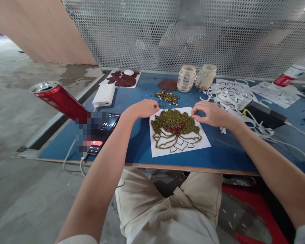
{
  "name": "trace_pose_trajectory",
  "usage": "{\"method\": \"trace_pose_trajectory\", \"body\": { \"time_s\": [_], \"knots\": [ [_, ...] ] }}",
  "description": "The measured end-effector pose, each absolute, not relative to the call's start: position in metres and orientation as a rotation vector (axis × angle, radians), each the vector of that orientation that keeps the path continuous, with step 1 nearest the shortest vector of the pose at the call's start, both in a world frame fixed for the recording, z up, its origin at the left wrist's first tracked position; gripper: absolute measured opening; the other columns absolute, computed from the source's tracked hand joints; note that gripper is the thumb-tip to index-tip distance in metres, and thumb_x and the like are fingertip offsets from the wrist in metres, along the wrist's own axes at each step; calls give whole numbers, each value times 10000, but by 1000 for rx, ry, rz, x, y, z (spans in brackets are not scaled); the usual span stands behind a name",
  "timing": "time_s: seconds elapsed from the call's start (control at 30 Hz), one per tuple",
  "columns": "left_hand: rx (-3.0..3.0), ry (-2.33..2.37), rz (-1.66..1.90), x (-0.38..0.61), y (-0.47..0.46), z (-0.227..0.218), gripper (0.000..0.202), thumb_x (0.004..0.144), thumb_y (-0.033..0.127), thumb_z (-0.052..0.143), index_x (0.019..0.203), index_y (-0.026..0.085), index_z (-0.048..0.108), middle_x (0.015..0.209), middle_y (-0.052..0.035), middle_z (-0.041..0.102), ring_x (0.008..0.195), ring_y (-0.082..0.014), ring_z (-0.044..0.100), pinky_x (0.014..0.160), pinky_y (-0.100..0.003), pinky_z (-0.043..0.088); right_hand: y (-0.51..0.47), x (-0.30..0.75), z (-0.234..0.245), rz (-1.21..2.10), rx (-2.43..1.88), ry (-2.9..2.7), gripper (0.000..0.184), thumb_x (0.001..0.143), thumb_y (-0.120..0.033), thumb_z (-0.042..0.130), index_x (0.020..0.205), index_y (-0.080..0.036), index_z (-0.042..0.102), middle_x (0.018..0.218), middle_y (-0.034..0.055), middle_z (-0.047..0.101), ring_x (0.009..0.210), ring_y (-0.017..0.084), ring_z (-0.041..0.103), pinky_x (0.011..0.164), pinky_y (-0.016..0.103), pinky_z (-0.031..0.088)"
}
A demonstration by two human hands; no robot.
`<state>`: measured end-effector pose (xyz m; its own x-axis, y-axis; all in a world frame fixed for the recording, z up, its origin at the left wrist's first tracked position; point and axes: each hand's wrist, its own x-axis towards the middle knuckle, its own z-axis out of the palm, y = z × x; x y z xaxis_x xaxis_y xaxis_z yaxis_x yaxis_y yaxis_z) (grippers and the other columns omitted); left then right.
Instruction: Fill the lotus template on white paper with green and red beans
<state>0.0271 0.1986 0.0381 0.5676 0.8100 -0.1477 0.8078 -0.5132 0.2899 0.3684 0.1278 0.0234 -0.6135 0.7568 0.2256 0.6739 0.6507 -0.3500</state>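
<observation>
Lying flat: flower pic (176, 125) | btwn L fingers (155, 106) & R fingers (197, 109), nr top corners

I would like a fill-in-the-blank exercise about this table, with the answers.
1. The left hand is near the far left corner of the flower sheet; the right hand, its far ____ corner.
2. The drink can is ____ in colour.
3. The jars number ____.

Missing words: right; red; two.
</observation>
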Motion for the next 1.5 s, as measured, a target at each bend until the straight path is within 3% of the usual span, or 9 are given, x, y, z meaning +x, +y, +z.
{"method": "trace_pose_trajectory", "body": {
  "time_s": [0.27,0.47,0.67,0.8,1.0,1.3,1.4,1.5],
  "knots": [
    [2454,1385,-15,28,198,37,337,978,414,521,1076,210,771,1086,-111,828,919,-235,696,794,-349,473,92,320,18,600,-805,-2668,239,1126,-411,533,998,-269,677,1018,73,740,949,252,657,900,433,490],
    [2478,1374,-19,30,200,36,299,950,372,534,1028,211,773,1113,-115,820,933,-248,679,809,-370,456,76,305,18,514,-738,-2720,247,1123,-348,505,951,-270,664,971,79,732,910,257,634,854,439,464],
    [2408,1404,-130,26,194,43,260,862,446,625,766,237,747,795,-67,748,761,-227,617,711,-388,411,68,306,27,409,-772,-2783,173,1048,-318,596,900,-293,682,854,35,723,825,250,621,838,439,433],
    [2346,1448,-43,29,191,43,280,858,490,663,820,247,798,793,-73,735,795,-238,615,729,-392,406,76,316,31,474,-800,-2760,178,1022,-333,631,868,-282,703,821,19,724,788,228,620,836,426,427],
    [2420,1415,56,37,188,42,383,942,511,572,831,223,798,706,-81,661,702,-217,546,688,-389,359,76,319,31,546,-750,-2750,173,1017,-294,643,855,-257,691,795,1,706,767,190,613,830,388,426],
    [2236,1251,-239,31,182,58,305,839,466,622,787,231,809,855,-52,800,809,-212,622,747,-322,413,77,323,35,332,-700,-2797,130,991,-204,640,863,-223,623,804,-2,644,774,175,544,834,357,375],
    [2217,1286,-88,39,178,58,421,900,548,575,831,219,828,869,-71,801,811,-211,628,769,-330,421,78,324,36,352,-667,-2772,123,973,-186,635,861,-224,600,802,-12,635,754,162,530,809,346,366],
    [2251,1279,68,49,179,49,475,942,594,563,799,204,793,794,-71,732,689,-181,539,695,-354,372,79,326,37,346,-656,-2751,116,972,-187,630,868,-223,592,806,-13,634,743,158,511,805,343,365]
  ]
}}
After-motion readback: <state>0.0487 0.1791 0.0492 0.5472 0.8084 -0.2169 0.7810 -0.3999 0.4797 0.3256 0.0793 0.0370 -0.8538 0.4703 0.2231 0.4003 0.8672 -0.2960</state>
